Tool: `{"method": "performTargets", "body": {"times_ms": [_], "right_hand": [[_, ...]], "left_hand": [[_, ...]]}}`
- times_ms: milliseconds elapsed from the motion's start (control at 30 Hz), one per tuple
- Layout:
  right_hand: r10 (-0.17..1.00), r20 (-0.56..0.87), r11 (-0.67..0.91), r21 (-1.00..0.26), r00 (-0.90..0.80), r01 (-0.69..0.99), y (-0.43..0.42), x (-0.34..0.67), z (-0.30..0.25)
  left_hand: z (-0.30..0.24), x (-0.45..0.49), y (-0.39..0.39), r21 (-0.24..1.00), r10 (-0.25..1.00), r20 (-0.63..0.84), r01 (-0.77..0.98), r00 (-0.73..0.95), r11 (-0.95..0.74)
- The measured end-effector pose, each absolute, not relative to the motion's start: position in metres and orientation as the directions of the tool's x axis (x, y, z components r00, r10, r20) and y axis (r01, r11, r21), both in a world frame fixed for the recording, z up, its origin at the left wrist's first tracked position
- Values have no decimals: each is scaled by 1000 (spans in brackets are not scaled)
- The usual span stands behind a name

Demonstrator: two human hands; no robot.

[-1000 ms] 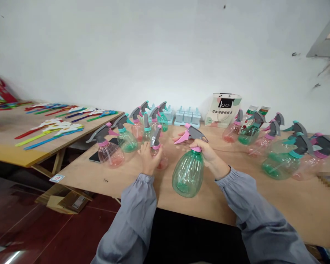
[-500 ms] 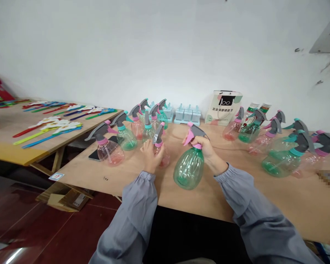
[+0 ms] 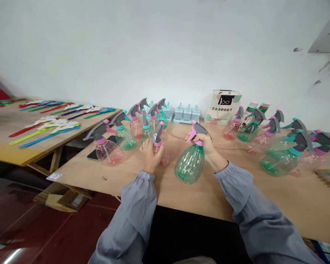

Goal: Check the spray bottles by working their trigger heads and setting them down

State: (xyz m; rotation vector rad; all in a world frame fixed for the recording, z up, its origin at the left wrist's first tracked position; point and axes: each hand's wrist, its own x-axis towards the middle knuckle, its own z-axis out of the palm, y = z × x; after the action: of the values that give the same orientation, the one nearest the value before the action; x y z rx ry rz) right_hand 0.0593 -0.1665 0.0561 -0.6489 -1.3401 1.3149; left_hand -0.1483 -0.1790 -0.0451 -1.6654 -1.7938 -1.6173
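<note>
My left hand (image 3: 151, 153) is closed around the neck of a clear pink spray bottle (image 3: 164, 157) with a grey and pink trigger head. In my right hand (image 3: 206, 147) a green spray bottle (image 3: 190, 164) with a pink collar and trigger is gripped by its neck. The green bottle leans, its base swung to the left; whether it touches the table cannot be made out. Left of my left hand stand another pink spray bottle (image 3: 110, 153) and a green one with a turquoise collar (image 3: 125, 138). Several more spray bottles stand just behind.
Several pink and green spray bottles, among them a green one (image 3: 277, 163), stand on the right of the table (image 3: 236, 198). Ice-pop moulds (image 3: 186, 114) and a printed bag (image 3: 222, 107) line the wall. A phone (image 3: 92, 155) lies at left; another table (image 3: 0, 141) holds colourful long strips.
My right hand has moved slightly right, and the base of the green spray bottle has risen a little, tilting it more. My left hand keeps its hold on the pink bottle.
</note>
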Motion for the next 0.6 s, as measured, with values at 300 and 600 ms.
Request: {"method": "performTargets", "body": {"times_ms": [300,600], "right_hand": [[917,343,282,-918,-202,-278,-159,62,52],[928,294,239,-941,-228,-239,-159,65,53]], "left_hand": [[-41,-147,-182,563,602,720,798,-344,-217],[-45,-148,-178,566,589,730,790,-346,-236]]}}
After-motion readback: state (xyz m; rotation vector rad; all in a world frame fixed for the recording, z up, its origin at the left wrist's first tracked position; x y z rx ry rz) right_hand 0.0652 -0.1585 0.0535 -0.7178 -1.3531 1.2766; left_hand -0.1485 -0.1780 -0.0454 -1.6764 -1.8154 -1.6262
